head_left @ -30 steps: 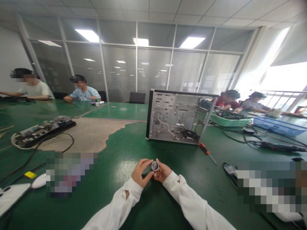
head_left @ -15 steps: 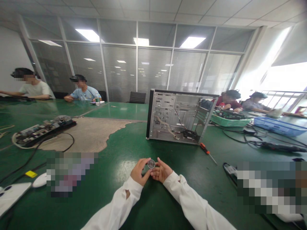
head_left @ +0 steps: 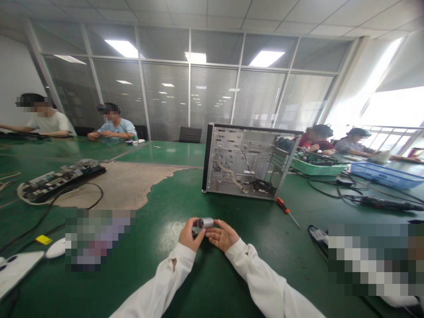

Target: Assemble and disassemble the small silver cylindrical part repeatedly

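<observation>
A small silver metal cylinder [head_left: 206, 222] lies sideways between my two hands, its open-looking round end facing left. My left hand [head_left: 190, 235] grips it near that left end, thumb below and fingers behind. The fingertips of my right hand [head_left: 224, 235] hold the cylinder's right end, with the other fingers curled underneath. Both hands are above the green table [head_left: 185, 190], in front of an open computer case [head_left: 245, 161] that stands on its edge and shows cables and a black part inside.
An orange-handled screwdriver [head_left: 283, 205] lies right of the case. A power strip [head_left: 56, 179] with cables is at left. Green [head_left: 319, 168] and blue baskets [head_left: 386, 174] stand at right, with more cables. Several people sit around the table.
The cylinder has turned from showing its round end toward me to lying sideways. My hands have shifted slightly around it. The person in light blue has moved a hand.
</observation>
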Available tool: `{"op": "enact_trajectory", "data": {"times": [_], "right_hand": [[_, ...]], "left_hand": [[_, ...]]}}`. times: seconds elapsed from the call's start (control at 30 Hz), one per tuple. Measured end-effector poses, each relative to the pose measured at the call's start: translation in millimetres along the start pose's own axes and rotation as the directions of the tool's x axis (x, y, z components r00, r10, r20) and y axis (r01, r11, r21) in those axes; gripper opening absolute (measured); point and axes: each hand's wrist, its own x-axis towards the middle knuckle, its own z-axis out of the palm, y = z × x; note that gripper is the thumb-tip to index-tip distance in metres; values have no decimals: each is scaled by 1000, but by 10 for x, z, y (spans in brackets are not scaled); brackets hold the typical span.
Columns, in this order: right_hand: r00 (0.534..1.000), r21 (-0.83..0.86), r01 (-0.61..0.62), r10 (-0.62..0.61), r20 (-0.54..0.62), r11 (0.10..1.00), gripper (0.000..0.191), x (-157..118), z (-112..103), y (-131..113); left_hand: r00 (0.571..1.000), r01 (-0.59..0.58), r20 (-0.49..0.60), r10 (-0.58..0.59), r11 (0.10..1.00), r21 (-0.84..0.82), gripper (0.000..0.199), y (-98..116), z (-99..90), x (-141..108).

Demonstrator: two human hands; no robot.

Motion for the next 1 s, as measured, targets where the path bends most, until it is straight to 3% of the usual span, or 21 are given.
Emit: {"op": "enact_trajectory", "data": {"times": [0.27, 0.47, 0.73, 1.0], "right_hand": [[967, -149, 255, -253, 33, 955, 48, 30, -25, 130], [978, -105, 207, -204, 38, 973, 48, 35, -61, 99], [977, -84, 195, -186, 101, 977, 52, 27, -85, 71], [966, -149, 250, -236, 106, 957, 52, 26, -63, 65]], "left_hand": [[1000, 21, -19, -19, 995, 96, 20, -143, 30, 19], [997, -42, 63, 34, 990, 131, 19, -136, -69, 54], [990, -142, 28, 140, 982, 122, 14, -155, -61, 58], [990, -140, 44, 135, 976, 164, 18, -205, -4, 51]]}}
